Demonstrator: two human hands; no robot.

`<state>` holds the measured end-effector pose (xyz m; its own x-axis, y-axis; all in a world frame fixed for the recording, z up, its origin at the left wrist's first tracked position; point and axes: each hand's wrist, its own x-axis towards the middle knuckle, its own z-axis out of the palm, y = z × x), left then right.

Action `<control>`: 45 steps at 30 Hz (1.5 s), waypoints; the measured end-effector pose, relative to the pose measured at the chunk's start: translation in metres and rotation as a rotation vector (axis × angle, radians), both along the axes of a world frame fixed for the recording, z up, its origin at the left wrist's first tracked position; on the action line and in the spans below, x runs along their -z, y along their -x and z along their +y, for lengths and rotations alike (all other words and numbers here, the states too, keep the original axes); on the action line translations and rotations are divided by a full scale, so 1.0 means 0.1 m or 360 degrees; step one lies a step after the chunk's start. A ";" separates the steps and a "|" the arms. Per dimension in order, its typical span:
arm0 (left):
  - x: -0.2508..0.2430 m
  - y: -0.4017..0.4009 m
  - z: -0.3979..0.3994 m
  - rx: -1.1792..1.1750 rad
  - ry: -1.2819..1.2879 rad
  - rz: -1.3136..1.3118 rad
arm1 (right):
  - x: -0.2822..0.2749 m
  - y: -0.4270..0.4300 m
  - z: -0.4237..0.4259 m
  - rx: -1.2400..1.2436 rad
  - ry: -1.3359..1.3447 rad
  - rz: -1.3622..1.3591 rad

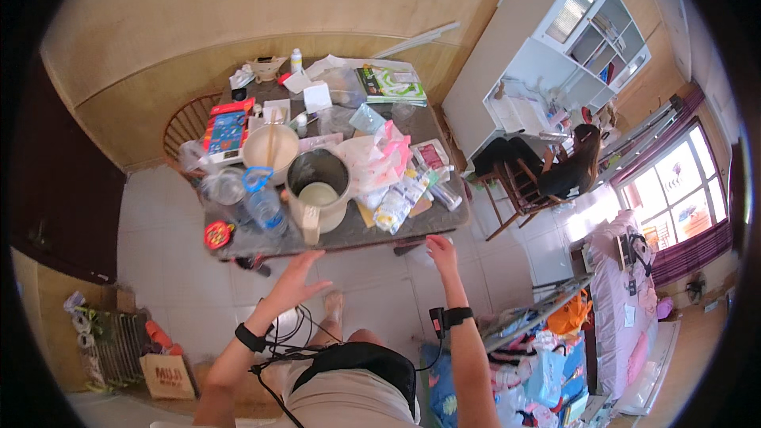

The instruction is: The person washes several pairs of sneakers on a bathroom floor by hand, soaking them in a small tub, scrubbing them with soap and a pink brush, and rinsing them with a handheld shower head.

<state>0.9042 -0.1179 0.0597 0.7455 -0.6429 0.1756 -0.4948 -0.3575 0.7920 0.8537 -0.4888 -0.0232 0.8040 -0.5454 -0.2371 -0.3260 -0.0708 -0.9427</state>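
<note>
My left hand (295, 280) hangs in the air short of the table's front edge, fingers and thumb apart, holding nothing. To its right, my right hand (443, 254) is also raised before the edge, fingers bent and nothing seen in it. Nearest the left hand on the cluttered table (351, 238) stands a large pale pitcher (334, 217) with its handle towards me and whitish content inside. Left of the pitcher are a plastic bottle (266, 209) with a blue handle and a pale bowl (252, 145) with wooden chopsticks (271, 145) in it.
Pink-and-white plastic bags (374, 160), packets (399, 202) and books (392, 86) crowd the table. A wooden chair (184, 125) stands at its left. To the right, a person (571, 163) sits at a desk. Cables (291, 342) run from my wrist straps. A heaped bed (535, 368) lies right.
</note>
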 end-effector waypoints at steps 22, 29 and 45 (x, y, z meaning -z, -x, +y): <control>0.66 -0.67 -2.70 -0.0953 0.0030 0.0499 | 0.74 -1.39 -1.22 -0.1509 -0.0298 0.0011; 0.73 -0.18 -2.76 -0.1384 0.0260 0.0728 | 0.29 -1.70 -1.19 -0.1856 -0.0807 0.0162; 0.55 2.04 -0.99 -0.3007 0.0415 0.0419 | 2.04 -2.51 -1.61 -0.1554 0.0311 -0.0146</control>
<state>0.7004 -0.2167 0.0045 0.3584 0.9285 -0.0967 0.4571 -0.0842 0.8854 1.1049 -0.6502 -0.2274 0.9311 0.3413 -0.1284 0.0311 -0.4251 -0.9046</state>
